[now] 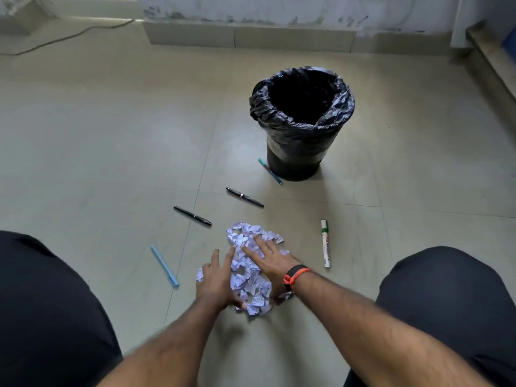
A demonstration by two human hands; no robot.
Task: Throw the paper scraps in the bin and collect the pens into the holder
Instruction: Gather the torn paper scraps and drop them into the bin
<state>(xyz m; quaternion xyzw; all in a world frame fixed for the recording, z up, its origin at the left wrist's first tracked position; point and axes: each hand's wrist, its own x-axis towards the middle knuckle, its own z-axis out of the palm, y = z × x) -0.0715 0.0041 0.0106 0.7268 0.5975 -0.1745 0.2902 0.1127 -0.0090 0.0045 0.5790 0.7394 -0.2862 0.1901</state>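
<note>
On the floor, near: paper scraps (248, 270) heaped between the knees, bin (300, 121) farther off.
Handling: light, loose, crumpled; likely to spill unless scooped from both sides.
Left hand (216, 280): open, flat against the heap's left edge.
Right hand (272, 261): open, fingers spread on top, gripping nothing yet.
Pens: blue pen (164, 266) left, marker (325, 243) right, untouched.
</note>
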